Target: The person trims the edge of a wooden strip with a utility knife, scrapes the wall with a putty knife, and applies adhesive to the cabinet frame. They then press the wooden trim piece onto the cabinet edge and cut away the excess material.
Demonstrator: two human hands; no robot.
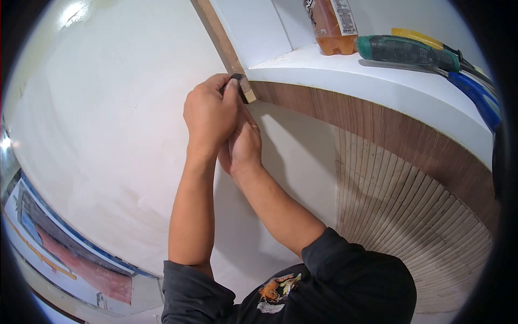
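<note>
The left hand's (211, 114) fingers pinch a small black block (242, 92), mostly covered, against the lower end of a wooden strip (220, 39). The right hand (247, 144) is partly behind; its fingers' state cannot be told. The strip, its top cut off, slants down rightward to the wood-grain fascia (329, 110)

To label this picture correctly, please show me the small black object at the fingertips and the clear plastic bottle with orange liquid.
Small black object (242, 90): head view, on its exposed side.
Clear plastic bottle (330, 28): head view, on the middle of its visible body.
</note>
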